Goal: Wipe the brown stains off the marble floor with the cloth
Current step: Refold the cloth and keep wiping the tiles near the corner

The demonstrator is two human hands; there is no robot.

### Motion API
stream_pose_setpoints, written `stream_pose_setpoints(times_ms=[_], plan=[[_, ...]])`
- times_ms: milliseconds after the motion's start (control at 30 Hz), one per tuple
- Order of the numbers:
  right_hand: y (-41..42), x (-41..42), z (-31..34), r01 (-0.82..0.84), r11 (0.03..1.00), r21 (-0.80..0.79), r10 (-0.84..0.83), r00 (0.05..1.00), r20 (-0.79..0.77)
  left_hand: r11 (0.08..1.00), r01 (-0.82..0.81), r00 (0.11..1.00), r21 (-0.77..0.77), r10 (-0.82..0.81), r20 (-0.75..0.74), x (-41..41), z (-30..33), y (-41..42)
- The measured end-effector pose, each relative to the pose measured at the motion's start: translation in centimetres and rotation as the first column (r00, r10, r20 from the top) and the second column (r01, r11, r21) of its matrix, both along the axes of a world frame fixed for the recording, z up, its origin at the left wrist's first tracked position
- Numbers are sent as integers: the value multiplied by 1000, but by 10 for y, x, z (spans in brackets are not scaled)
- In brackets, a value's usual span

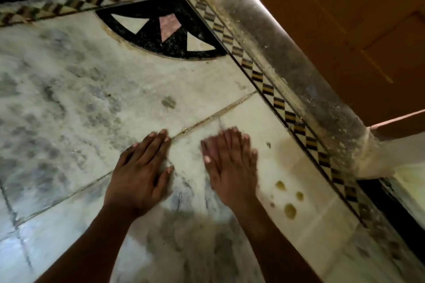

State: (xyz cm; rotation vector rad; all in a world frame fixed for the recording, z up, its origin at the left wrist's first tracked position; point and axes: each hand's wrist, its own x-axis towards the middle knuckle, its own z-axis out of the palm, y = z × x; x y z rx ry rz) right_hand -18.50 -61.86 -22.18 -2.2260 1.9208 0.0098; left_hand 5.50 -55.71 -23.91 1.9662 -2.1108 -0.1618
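Both sets of fingers lie spread and empty: your left hand (140, 172) flat on the grey-veined white marble floor (69, 103), your right hand (227, 163) blurred just above it. No cloth is in view; fetch one first. Brown stains (290, 210) sit just right of your right hand. Work them inward, away from the chequered inlay border (273, 96). Beyond it stand a dusty stone sill (299, 64) and brown wooden door (358, 30).

Both bare forearms reach forward over the floor (69, 76). The left hand (140, 167) lies flat, palm down on the floor, fingers straight and together, thumb spread toward the other hand. The right hand (227, 163), just beside it, is also open and palm down but blurred, fingers extended; whether it touches the floor is unclear.
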Motion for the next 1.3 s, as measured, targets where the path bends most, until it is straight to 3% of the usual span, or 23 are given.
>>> stream_pose_setpoints(times_ms=[133,233,333,433,533,600,667,733,833,900,967,1033,1167,1233,1300], plan=[[-13,-17,-4,281,959,-27,-281,959,-31,999,1,999,37,-3,50,0,0,3],[-68,9,-2,421,907,-10,-420,906,52,999,1,998,39,-3,58,1,-2,2],[-78,39,-6,251,968,-25,-249,966,64,999,-8,998,41,5,64,0,-4,2],[-16,52,-13,27,993,-115,-21,999,48,998,-6,999,58,3,53,-1,1,2],[35,11,-16,-27,997,-72,29,999,33,998,0,999,55,-2,42,-1,4,1],[20,-26,-9,107,994,-28,-107,994,-2,998,2,999,58,-4,37,0,4,2],[-28,-38,-6,369,930,-1,-368,929,45,999,1,999,38,-3,47,-1,0,1],[-72,-24,-2,465,881,83,-472,878,86,999,5,999,37,-7,51,-2,1,1],[-61,12,-6,198,979,39,-201,976,84,999,0,999,37,-2,43,-3,1,2],[-3,12,-10,-7,999,-32,10,997,79,997,2,1000,71,-4,21,-7,9,3],[56,-16,-8,-114,991,-70,119,991,65,994,-14,1000,109,13,1,-12,24,7],[65,-57,-8,-70,997,-15,71,996,56,991,-29,1000,134,30,-4,-20,37,14],[11,-88,-6,256,966,39,-258,965,42,998,50,997,41,-48,-63,-73,24,49],[15,-78,-5,219,975,26,-220,973,63,996,84,994,-23,-86,-70,-96,13,63],[56,-77,-6,55,998,-41,-52,995,83,1000,-9,992,-30,5,-124,-99,17,61]])
